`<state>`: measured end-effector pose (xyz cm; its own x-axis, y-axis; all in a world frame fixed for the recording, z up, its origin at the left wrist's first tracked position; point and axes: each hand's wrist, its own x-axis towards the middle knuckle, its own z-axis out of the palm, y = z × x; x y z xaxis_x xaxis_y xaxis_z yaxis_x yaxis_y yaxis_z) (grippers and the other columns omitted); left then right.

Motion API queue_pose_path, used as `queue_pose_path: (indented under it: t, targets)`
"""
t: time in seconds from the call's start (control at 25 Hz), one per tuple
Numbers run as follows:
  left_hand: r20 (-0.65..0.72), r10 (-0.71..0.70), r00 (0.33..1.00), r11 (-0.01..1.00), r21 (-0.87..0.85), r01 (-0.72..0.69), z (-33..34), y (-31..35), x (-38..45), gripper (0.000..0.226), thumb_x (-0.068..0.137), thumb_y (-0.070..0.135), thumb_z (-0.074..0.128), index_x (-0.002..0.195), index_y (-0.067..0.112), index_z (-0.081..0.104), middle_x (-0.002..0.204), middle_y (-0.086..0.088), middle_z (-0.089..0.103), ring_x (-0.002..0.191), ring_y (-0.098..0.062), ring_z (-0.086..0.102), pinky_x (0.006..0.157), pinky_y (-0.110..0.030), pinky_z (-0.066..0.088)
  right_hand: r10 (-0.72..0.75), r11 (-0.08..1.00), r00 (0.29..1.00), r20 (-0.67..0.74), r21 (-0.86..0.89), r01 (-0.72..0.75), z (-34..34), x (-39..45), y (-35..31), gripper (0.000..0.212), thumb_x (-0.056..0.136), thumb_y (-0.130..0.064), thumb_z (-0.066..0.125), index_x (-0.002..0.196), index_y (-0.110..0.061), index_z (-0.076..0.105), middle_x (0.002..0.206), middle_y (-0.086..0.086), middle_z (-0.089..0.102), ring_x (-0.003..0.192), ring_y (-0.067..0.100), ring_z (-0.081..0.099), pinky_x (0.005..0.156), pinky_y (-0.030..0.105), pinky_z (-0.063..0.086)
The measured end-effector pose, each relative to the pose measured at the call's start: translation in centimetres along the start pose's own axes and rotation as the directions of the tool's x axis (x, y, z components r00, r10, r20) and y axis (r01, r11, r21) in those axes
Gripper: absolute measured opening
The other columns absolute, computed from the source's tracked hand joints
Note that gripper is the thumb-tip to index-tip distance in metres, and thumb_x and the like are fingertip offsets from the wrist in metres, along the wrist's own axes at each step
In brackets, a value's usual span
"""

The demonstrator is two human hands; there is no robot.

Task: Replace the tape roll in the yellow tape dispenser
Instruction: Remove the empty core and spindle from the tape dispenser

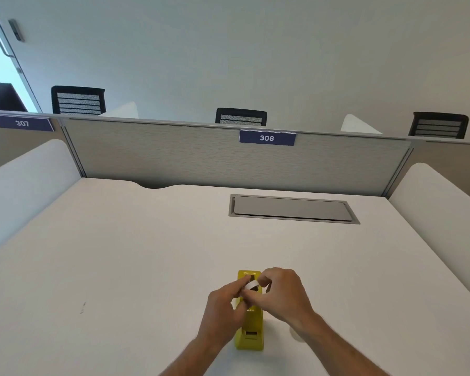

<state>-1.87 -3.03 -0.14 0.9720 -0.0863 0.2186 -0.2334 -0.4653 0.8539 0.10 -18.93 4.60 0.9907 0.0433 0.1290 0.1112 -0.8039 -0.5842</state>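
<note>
A single tape roll (251, 285) is being pinched between the curled fingers of both the left hand (223, 308) and the right hand (280, 291), just above the one yellow tape dispenser (250, 329) being kept upright on the white tabletop (120, 267). Whether the roll is being lifted out or seated cannot be told; the swap is judged unfinished. No second roll is being shown. Three chairs (241, 116) are being seen beyond the partition (174, 153).

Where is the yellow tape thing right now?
In the head view, the yellow tape dispenser stands on the white desk, low and centre, between the left hand and right hand.
</note>
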Motion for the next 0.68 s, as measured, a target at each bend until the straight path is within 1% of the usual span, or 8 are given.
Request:
queue_pose_path:
  t: [0.08, 0.12, 0.2, 0.28, 0.36, 0.44, 0.56, 0.68]
  targets:
    - [0.038, -0.054, 0.998, 0.992, -0.113, 0.058, -0.3, 0.5, 0.0, 0.047, 0.082, 0.01, 0.064, 0.117, 0.039, 0.07, 0.094, 0.02, 0.076, 0.086, -0.006, 0.07, 0.081, -0.03, 0.058, 0.023, 0.996, 0.999, 0.038, 0.084, -0.026, -0.2, -0.2, 0.0, 0.05, 0.055, -0.074, 0.072, 0.065, -0.025, 0.066, 0.063, -0.008, 0.066, 0.06, 0.009, 0.061, 0.052, 0.022, 0.046]
    - [0.064, -0.08, 0.995, 0.983, -0.158, 0.089, -0.4, 0.7, 0.1, 0.045, 0.083, 0.01, 0.062, 0.113, 0.043, 0.071, 0.092, 0.017, 0.077, 0.084, -0.01, 0.071, 0.08, -0.033, 0.059, 0.029, 0.989, 0.997, 0.07, 0.144, -0.039, -0.3, -0.3, 0.0, 0.046, 0.056, -0.071, 0.075, 0.069, -0.028, 0.069, 0.067, -0.009, 0.069, 0.063, 0.008, 0.064, 0.053, 0.019, 0.047]
    - [0.119, -0.122, 0.985, 0.96, -0.236, 0.148, -0.7, 0.9, 0.4, 0.037, 0.088, 0.012, 0.064, 0.106, 0.043, 0.074, 0.093, 0.012, 0.078, 0.089, -0.014, 0.072, 0.084, -0.036, 0.06, 0.023, 0.948, 0.989, 0.148, 0.31, -0.069, -0.4, -0.6, 0.2, 0.03, 0.062, -0.055, 0.082, 0.084, -0.037, 0.073, 0.076, -0.014, 0.075, 0.072, 0.002, 0.069, 0.062, 0.016, 0.051]
    - [0.177, -0.165, 0.97, 0.935, -0.284, 0.211, -1.0, 1.0, 0.7, 0.027, 0.092, 0.016, 0.068, 0.105, 0.037, 0.075, 0.098, 0.009, 0.079, 0.097, -0.015, 0.073, 0.092, -0.038, 0.058, 0.019, 0.887, 0.983, 0.182, 0.451, -0.101, -0.4, -0.8, 0.4, 0.03, 0.07, -0.033, 0.085, 0.096, -0.04, 0.073, 0.082, -0.012, 0.077, 0.079, 0.003, 0.071, 0.069, 0.02, 0.055]
    - [0.224, -0.199, 0.954, 0.906, -0.329, 0.267, -1.2, 1.0, 0.9, 0.027, 0.092, 0.012, 0.068, 0.106, 0.033, 0.076, 0.101, 0.005, 0.079, 0.101, -0.016, 0.072, 0.097, -0.041, 0.056, 0.05, 0.846, 0.983, 0.176, 0.515, -0.136, -0.3, -0.9, 0.7, 0.029, 0.076, -0.017, 0.083, 0.093, -0.039, 0.075, 0.082, -0.006, 0.078, 0.081, 0.011, 0.073, 0.073, 0.031, 0.062]
    - [0.251, -0.212, 0.944, 0.879, -0.373, 0.297, -1.2, 1.3, 0.9, 0.036, 0.092, 0.003, 0.063, 0.106, 0.034, 0.076, 0.103, 0.002, 0.078, 0.103, -0.018, 0.071, 0.098, -0.04, 0.055, 0.061, 0.823, 0.982, 0.177, 0.548, -0.15, -0.3, -0.9, 0.8, 0.034, 0.08, -0.008, 0.079, 0.088, -0.042, 0.076, 0.082, -0.003, 0.078, 0.08, 0.017, 0.074, 0.072, 0.038, 0.064]
    - [0.279, -0.212, 0.937, 0.838, -0.441, 0.321, -1.1, 1.6, 0.7, 0.047, 0.092, -0.005, 0.057, 0.109, 0.035, 0.075, 0.108, 0.0, 0.077, 0.108, -0.018, 0.07, 0.096, -0.035, 0.056, 0.025, 0.832, 0.987, 0.159, 0.543, -0.109, -0.2, -1.0, 0.8, 0.038, 0.084, -0.009, 0.076, 0.089, -0.046, 0.076, 0.083, -0.008, 0.077, 0.079, 0.016, 0.073, 0.068, 0.035, 0.064]
    - [0.304, -0.22, 0.927, 0.803, -0.483, 0.349, -1.1, 1.6, 0.6, 0.046, 0.09, -0.01, 0.058, 0.117, 0.024, 0.073, 0.112, -0.005, 0.076, 0.113, -0.024, 0.068, 0.098, -0.038, 0.055, -0.006, 0.87, 0.991, 0.131, 0.49, -0.059, 0.0, -1.1, 0.9, 0.032, 0.086, -0.012, 0.073, 0.092, -0.044, 0.076, 0.087, -0.013, 0.077, 0.08, 0.013, 0.073, 0.066, 0.034, 0.064]
